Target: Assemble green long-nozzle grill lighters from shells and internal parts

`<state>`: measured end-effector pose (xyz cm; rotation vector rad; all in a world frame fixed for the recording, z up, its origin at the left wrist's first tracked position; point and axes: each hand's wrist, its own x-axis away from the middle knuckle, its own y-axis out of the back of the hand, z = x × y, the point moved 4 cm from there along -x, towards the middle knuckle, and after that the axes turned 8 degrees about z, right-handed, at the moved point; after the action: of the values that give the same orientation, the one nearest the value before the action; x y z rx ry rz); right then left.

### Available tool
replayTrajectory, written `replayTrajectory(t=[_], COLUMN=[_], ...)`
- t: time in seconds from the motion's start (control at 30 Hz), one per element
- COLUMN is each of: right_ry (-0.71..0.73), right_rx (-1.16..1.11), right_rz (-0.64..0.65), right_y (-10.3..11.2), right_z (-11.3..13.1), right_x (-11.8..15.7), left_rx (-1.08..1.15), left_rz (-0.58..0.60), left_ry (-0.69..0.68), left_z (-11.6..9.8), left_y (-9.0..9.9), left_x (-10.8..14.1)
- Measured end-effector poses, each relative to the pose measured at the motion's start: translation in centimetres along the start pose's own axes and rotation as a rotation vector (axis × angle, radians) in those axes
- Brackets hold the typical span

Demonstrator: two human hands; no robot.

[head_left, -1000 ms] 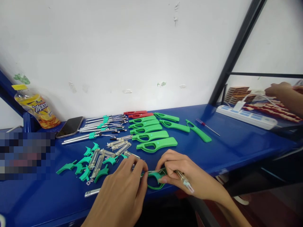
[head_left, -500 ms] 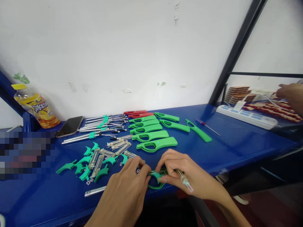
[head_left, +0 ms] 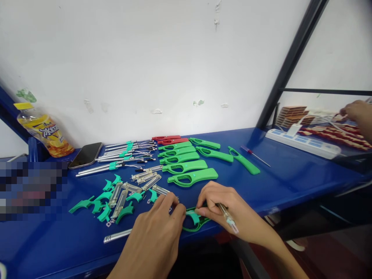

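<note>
At the table's front edge lies a green lighter handle shell (head_left: 191,229), with a teal trigger (head_left: 194,217) at its loop. My left hand (head_left: 155,228) is closed on the shell's front end, its fingertips partly hidden. A metal lighter tube (head_left: 117,236) sticks out to the left from beneath this hand. My right hand (head_left: 229,201) pinches at the trigger with thumb and forefinger. Tucked in that same hand is a clear lighter fuel tank (head_left: 227,217), slanting down to the right. Its fingers cover the rear of the shell.
Loose triggers (head_left: 83,204) and fuel tanks (head_left: 119,201) lie left, below wired metal tubes (head_left: 100,169). Several green shells (head_left: 193,177), two red shells (head_left: 167,138) and a screwdriver (head_left: 255,155) lie behind. A phone (head_left: 85,155), bottle (head_left: 46,131), power strip (head_left: 303,144) and another person's hand (head_left: 359,114) are farther out.
My right hand has shifted slightly right and its fingertips have moved off the trigger's middle, so more of the trigger and shell shows. My left hand has barely moved.
</note>
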<state>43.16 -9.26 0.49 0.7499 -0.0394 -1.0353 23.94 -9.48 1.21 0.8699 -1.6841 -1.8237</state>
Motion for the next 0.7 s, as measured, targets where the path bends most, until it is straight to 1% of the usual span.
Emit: replayTrajectory(t=[0.23, 0.6, 0.7], right_ry=[0.004, 0.017, 0.030], right_rx=[0.006, 0.008, 0.018], right_rz=[-0.031, -0.093, -0.100], right_y=[0.05, -0.10, -0.09], right_z=[0.04, 0.12, 0.07], right_x=[0.07, 0.20, 0.17], left_rx=[-0.006, 0.001, 0.032], left_rz=[-0.082, -0.038, -0.054], left_ry=[-0.057, -0.045, -0.040], left_z=[-0.32, -0.01, -0.13], left_y=[0.21, 0.33, 0.43], left_x=[0.02, 0.52, 0.34])
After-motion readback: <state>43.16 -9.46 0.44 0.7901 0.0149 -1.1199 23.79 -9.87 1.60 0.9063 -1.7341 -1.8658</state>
